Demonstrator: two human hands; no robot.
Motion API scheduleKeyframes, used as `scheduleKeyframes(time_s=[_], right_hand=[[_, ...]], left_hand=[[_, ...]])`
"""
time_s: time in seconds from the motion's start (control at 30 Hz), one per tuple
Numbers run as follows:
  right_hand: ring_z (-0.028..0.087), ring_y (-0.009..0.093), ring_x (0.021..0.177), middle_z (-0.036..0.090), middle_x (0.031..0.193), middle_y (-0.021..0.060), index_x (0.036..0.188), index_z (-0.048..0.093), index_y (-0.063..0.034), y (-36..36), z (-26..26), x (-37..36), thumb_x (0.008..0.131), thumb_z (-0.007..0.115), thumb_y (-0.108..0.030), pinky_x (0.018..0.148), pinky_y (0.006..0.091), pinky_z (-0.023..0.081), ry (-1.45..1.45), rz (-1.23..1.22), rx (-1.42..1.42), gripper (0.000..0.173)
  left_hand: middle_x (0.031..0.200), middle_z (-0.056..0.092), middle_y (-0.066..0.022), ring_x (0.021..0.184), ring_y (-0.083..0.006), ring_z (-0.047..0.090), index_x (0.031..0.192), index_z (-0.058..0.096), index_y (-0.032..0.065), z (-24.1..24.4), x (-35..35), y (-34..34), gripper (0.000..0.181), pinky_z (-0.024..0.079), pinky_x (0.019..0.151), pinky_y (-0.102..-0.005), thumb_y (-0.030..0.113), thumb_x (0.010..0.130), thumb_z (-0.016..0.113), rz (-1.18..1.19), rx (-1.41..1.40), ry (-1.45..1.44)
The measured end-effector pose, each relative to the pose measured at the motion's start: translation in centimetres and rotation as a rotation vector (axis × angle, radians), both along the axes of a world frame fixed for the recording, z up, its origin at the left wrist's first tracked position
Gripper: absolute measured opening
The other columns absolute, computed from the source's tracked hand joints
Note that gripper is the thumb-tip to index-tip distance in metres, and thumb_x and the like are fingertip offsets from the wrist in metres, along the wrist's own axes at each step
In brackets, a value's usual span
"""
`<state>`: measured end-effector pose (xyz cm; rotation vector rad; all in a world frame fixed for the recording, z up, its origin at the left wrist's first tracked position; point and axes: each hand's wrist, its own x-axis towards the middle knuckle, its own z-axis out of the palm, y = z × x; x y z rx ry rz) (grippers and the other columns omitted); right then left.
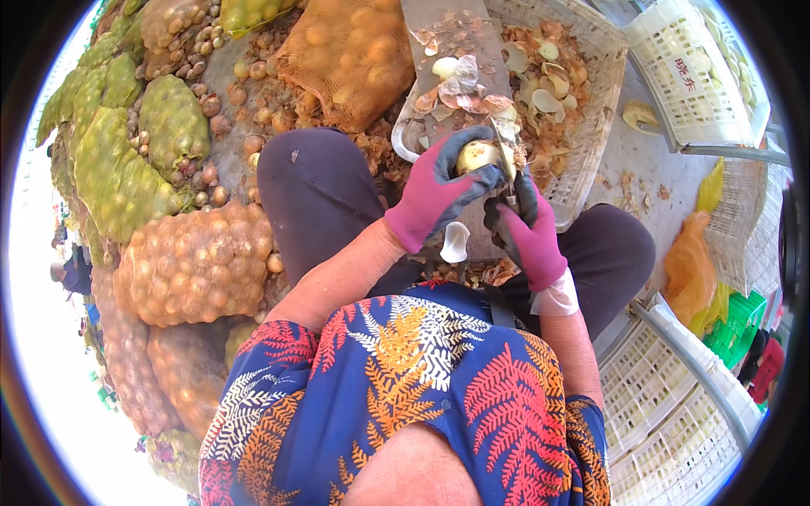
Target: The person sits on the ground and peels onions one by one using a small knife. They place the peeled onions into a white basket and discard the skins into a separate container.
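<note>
My left hand (446, 183), in a pink and grey work glove, is closed around a pale onion (478, 157) over the near end of a board. In my right hand (528, 221), gloved alike, is a knife (504, 155) with its blade upright against the onion's right side. The root tuft (519, 155) shows just right of the blade. Beneath both hands lies a worn board (443, 19) strewn with onion skins (465, 82). A white piece of onion layer (455, 241) is below my left wrist.
A plastic crate (595, 126) full of onion skins lies under the board. Mesh sacks of onions (196, 265) crowd the left, with loose onions (256, 69) among them. White crates (658, 379) stand at right, near an orange bag (690, 272) and a green crate (734, 329).
</note>
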<state>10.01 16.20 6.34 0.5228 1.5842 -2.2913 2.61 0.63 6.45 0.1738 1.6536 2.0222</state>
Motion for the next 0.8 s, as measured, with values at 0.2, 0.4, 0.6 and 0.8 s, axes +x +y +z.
scheduleKeyframes(time_s=[0.2,0.4,0.6,0.8], right_hand=[[0.048,0.010,0.050,0.056,0.070,0.0057,0.124,0.045,-0.0067,1.2,1.2,-0.4,0.089,0.055,-0.011,0.043,0.0224,0.036,-0.002,-0.168,-0.199,0.036],[0.050,0.010,0.059,0.050,0.076,0.0003,0.101,0.051,-0.0115,3.0,-2.9,-1.2,0.093,0.057,-0.024,0.047,0.0211,0.038,-0.061,-0.448,-0.329,0.016],[0.055,0.010,0.068,0.061,0.094,0.0011,0.126,0.050,-0.0119,1.6,-4.0,-1.0,0.097,0.050,-0.035,0.051,0.0209,0.040,0.019,-0.217,-0.630,0.038],[0.058,0.007,0.083,0.063,0.108,0.0020,0.127,0.055,-0.0049,0.9,-4.7,-3.3,0.091,0.058,-0.011,0.070,0.0213,0.048,0.032,-0.270,-0.053,0.036]], left_hand=[[0.125,0.055,-0.0049,0.110,-0.0121,0.055,0.135,0.045,0.0029,1.2,-0.3,0.2,0.054,0.046,0.094,-0.0275,0.010,0.086,0.066,-0.101,0.199,-0.106],[0.134,0.049,-0.0064,0.121,-0.0138,0.048,0.135,0.046,0.0028,1.5,-1.0,0.7,0.053,0.042,0.101,-0.0305,0.010,0.086,0.065,-0.161,0.345,-0.171],[0.139,0.040,-0.0094,0.128,-0.0186,0.042,0.137,0.044,0.0039,-0.8,-1.6,0.6,0.057,0.034,0.107,-0.0341,0.011,0.085,0.067,-0.254,-0.067,0.428],[0.132,0.045,-0.0193,0.120,-0.0317,0.048,0.134,0.049,0.0087,-4.2,-0.4,0.3,0.063,0.040,0.101,-0.0384,0.024,0.077,0.072,-0.019,-0.365,0.325]])
